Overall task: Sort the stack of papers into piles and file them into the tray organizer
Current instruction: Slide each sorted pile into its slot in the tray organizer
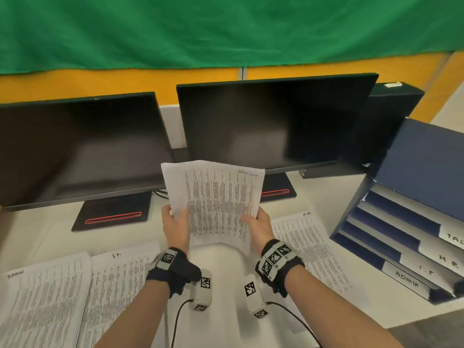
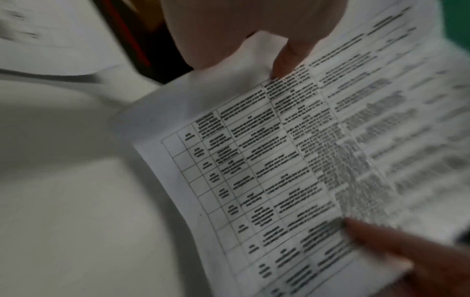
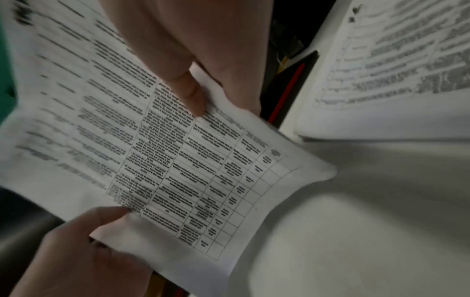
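I hold a sheaf of printed table sheets (image 1: 216, 197) upright above the white table, in front of the monitors. My left hand (image 1: 175, 217) grips its lower left edge, thumb on the printed face. My right hand (image 1: 254, 221) grips the lower right edge the same way. The left wrist view shows the sheaf (image 2: 254, 170) pinched under my left thumb (image 2: 287, 60). In the right wrist view the sheaf (image 3: 178, 160) bends between both hands. The blue tray organizer (image 1: 391, 222) stands at the right, with tabs reading ADMIN, I.T, H.R.
Three paper piles lie on the table: one at the far left (image 1: 42, 297), one marked I.T. (image 1: 118, 275) beside it, one marked H.R. (image 1: 308, 249) to the right. Two dark monitors (image 1: 263, 121) stand behind, their bases on the table.
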